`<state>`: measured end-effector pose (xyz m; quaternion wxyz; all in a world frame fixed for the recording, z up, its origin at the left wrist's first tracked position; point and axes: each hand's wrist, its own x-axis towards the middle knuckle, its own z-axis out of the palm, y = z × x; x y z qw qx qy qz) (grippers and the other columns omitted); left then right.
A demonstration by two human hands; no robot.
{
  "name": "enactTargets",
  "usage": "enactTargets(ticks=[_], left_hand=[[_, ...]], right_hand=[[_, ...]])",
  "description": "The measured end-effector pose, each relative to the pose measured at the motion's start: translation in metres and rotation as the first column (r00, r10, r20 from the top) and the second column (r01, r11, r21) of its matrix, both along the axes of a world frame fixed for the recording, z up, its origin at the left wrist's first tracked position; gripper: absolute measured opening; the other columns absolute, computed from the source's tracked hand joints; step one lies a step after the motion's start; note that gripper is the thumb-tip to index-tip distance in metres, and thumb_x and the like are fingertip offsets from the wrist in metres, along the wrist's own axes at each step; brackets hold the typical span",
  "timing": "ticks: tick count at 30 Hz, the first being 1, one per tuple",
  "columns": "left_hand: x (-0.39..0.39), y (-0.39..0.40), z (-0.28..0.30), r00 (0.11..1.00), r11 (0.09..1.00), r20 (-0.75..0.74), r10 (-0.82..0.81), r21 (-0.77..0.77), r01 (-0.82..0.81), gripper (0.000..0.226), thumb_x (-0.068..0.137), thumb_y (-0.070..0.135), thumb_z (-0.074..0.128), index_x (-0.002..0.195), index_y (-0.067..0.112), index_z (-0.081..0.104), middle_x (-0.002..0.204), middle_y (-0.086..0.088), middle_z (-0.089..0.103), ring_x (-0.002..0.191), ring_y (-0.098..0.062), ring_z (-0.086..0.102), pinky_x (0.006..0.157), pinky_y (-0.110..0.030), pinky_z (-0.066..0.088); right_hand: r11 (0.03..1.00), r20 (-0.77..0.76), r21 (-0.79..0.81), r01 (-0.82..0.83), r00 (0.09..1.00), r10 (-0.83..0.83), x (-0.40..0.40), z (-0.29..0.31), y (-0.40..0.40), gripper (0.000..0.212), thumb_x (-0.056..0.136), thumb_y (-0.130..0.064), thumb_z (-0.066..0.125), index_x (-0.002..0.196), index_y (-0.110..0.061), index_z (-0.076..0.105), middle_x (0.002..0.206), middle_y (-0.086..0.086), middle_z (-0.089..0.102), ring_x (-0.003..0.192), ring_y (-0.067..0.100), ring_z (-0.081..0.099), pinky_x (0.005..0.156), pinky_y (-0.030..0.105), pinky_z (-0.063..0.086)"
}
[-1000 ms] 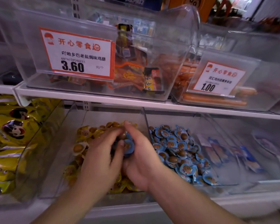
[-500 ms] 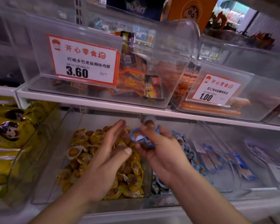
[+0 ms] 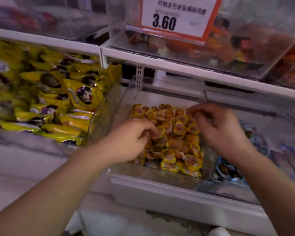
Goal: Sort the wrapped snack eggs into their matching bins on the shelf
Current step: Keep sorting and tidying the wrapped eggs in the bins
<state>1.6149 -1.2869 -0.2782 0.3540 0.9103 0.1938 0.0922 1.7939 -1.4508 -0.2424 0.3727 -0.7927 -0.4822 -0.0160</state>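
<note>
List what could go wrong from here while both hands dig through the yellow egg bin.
1. The yellow eggs are heaped to the bin's low front wall; raking by the left hand could spill some over it.
2. The right hand works beside the divider, so eggs might get nudged in with the blue eggs.
3. The picture is motion-blurred; a stray wrapper could be missed.

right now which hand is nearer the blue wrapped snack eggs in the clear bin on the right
Right. The right hand hovers over the yellow wrapped snack eggs beside the divider, next to the blue wrapped snack eggs. The left hand is at that bin's far left side.
</note>
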Motion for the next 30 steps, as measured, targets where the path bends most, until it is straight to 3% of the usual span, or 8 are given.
enactTargets(ticks=[2,4,6,10,13,17,27,30], left_hand=[[-0.005,-0.001,-0.006,0.988,0.996,-0.138,-0.073,0.03,0.078,0.029,0.093,0.01,0.05,0.104,0.028,0.069,0.1,0.008,0.069,0.097,-0.014,0.065,0.085,-0.034,0.053],[-0.007,-0.003,-0.013,0.947,0.983,-0.284,-0.148,0.067,0.174,0.024,0.092,0.015,0.052,0.107,0.026,0.067,0.104,0.001,0.07,0.099,-0.02,0.064,0.084,-0.038,0.053],[-0.004,-0.004,-0.015,0.92,0.976,-0.354,-0.165,0.077,0.204,0.02,0.094,0.02,0.051,0.102,0.03,0.066,0.104,0.001,0.07,0.098,-0.021,0.063,0.085,-0.038,0.053],[0.008,0.002,-0.012,0.823,0.957,-0.51,-0.252,-0.008,0.289,0.023,0.097,0.023,0.05,0.112,0.024,0.068,0.112,-0.002,0.067,0.104,-0.023,0.059,0.092,-0.039,0.051],[0.022,0.005,-0.013,0.733,0.94,-0.625,-0.27,-0.008,0.34,0.036,0.096,0.033,0.056,0.132,0.031,0.059,0.128,0.0,0.061,0.113,-0.022,0.057,0.096,-0.034,0.049],[0.033,0.006,-0.022,0.745,0.913,-0.599,-0.292,0.058,0.405,0.048,0.087,0.045,0.067,0.132,0.032,0.057,0.127,0.002,0.062,0.109,-0.024,0.06,0.092,-0.035,0.052],[0.036,0.013,-0.041,0.818,0.956,-0.522,-0.241,0.017,0.293,0.034,0.075,0.039,0.082,0.105,0.028,0.068,0.094,0.009,0.061,0.088,-0.014,0.06,0.07,-0.026,0.049],[0.026,0.022,-0.028,0.944,0.99,-0.319,-0.088,0.08,0.12,0.03,0.072,0.036,0.085,0.096,0.035,0.067,0.092,0.014,0.061,0.084,-0.006,0.059,0.066,-0.023,0.045]], right_hand=[[0.923,-0.199,-0.206,-0.325,0.938,0.285,-0.036,-0.001,0.013,0.027,0.094,-0.017,0.05,0.101,-0.027,0.074,0.096,-0.012,0.075,0.083,0.005,0.068,0.073,0.021,0.053],[0.71,-0.387,-0.47,-0.524,0.846,0.367,-0.057,-0.007,0.026,0.03,0.097,-0.009,0.05,0.105,-0.02,0.076,0.099,-0.009,0.075,0.089,0.009,0.069,0.083,0.027,0.055],[0.542,-0.366,-0.669,-0.51,0.859,0.357,-0.06,-0.015,0.032,0.028,0.098,-0.015,0.05,0.109,-0.02,0.075,0.097,-0.014,0.072,0.087,0.004,0.063,0.083,0.022,0.051],[0.479,-0.039,-0.846,-0.233,0.924,0.381,-0.047,-0.018,0.031,0.027,0.093,-0.035,0.053,0.112,-0.031,0.071,0.113,-0.007,0.069,0.106,0.016,0.061,0.086,0.029,0.047],[0.471,0.163,-0.882,-0.007,0.934,0.319,-0.031,-0.024,0.03,0.049,0.081,-0.057,0.065,0.128,-0.045,0.059,0.129,-0.004,0.054,0.128,0.021,0.043,0.103,0.037,0.035],[0.591,0.387,-0.787,0.176,0.887,0.252,-0.022,-0.033,0.04,0.057,0.083,-0.052,0.067,0.135,-0.031,0.056,0.138,-0.002,0.051,0.136,0.023,0.034,0.115,0.047,0.027],[0.684,0.416,-0.71,0.167,0.883,0.216,-0.022,-0.032,0.037,0.05,0.092,-0.025,0.06,0.141,-0.026,0.05,0.14,0.003,0.053,0.136,0.028,0.04,0.112,0.045,0.031],[0.782,0.387,-0.618,0.081,0.897,0.213,-0.026,-0.027,0.029,0.043,0.092,-0.032,0.057,0.134,-0.024,0.055,0.131,0.004,0.057,0.125,0.028,0.05,0.104,0.042,0.04]])
